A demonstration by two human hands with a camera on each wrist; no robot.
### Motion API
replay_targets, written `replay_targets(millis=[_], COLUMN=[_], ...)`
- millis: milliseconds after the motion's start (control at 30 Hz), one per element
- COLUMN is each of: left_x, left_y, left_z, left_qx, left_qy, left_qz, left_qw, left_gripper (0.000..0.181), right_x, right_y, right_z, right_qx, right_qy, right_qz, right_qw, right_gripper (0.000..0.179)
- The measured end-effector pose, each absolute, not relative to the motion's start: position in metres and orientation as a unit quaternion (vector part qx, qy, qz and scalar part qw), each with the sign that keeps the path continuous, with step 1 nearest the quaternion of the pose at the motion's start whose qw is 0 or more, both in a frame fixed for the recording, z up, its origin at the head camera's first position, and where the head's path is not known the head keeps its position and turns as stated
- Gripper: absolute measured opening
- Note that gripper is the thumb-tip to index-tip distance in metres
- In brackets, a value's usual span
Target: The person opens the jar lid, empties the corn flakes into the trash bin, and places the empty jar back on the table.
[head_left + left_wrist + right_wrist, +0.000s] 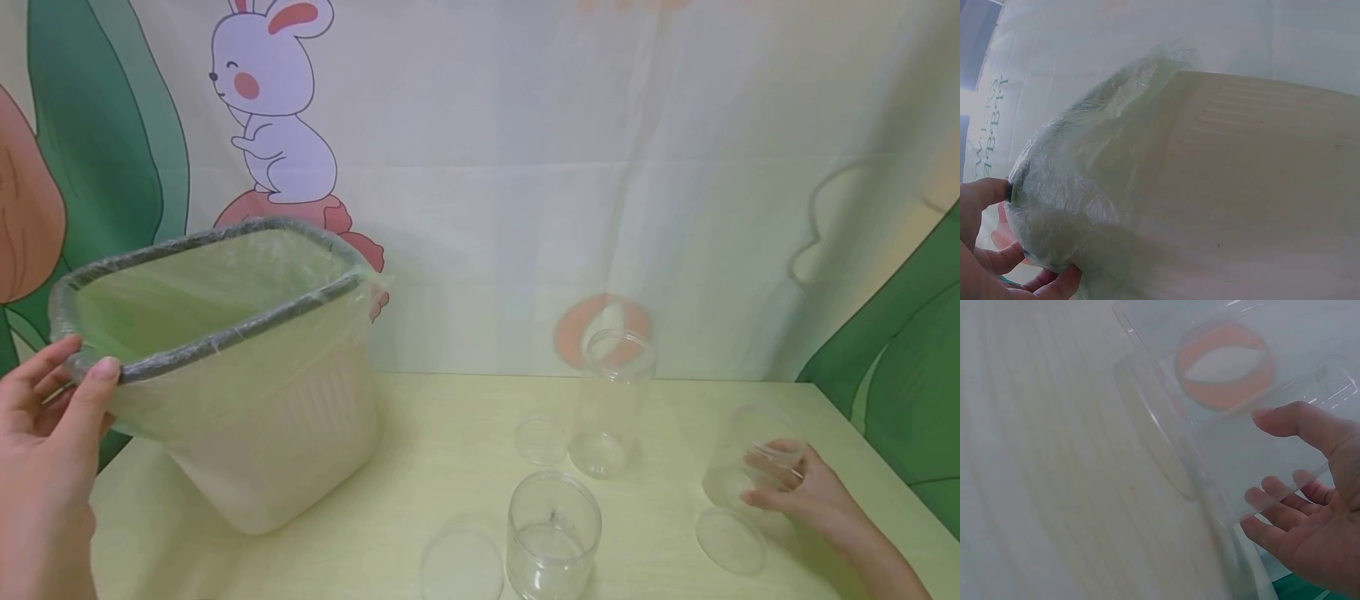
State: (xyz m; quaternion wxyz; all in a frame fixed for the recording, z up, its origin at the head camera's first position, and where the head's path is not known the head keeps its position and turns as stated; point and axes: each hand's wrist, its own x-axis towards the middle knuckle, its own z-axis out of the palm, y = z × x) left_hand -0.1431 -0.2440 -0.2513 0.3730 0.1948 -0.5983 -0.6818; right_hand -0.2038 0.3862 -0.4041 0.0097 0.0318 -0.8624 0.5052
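On the left, a light waste bin (300, 442) with a dark rim is lined with a thin green bag (172, 292) folded over that rim. My left hand (56, 450) grips its near left corner through the bag, thumb outside. The left wrist view shows the crinkled bag under these fingertips (1067, 280). At the right, my right hand (806, 492) holds a clear jar (727, 475) from its right side, with thumb and fingers on either side. A clear round lid (731, 542) lies flat just in front of that jar.
A tall clear jar (609, 408) stands toward the back, a round lid (542, 440) on its left. Nearer the front is a short clear jar (553, 533) beside another lid (461, 567). A printed cloth (465, 183) hangs behind the pale table (420, 467).
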Motion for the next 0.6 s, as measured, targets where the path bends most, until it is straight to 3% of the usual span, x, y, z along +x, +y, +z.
replay_targets(millis=[600], left_x=[-0.139], left_y=[-0.2424], left_z=[-0.2479], left_qx=[0.21], left_qy=[-0.598], left_qz=[-0.676], left_qw=[0.376], left_gripper=[0.039], right_x=[-0.2039], right_y=[0.3916], right_z=[-0.4043], right_qx=[0.042], right_qy=[-0.863], right_qz=[0.503], right_qw=[0.0], right_gripper=[0.054])
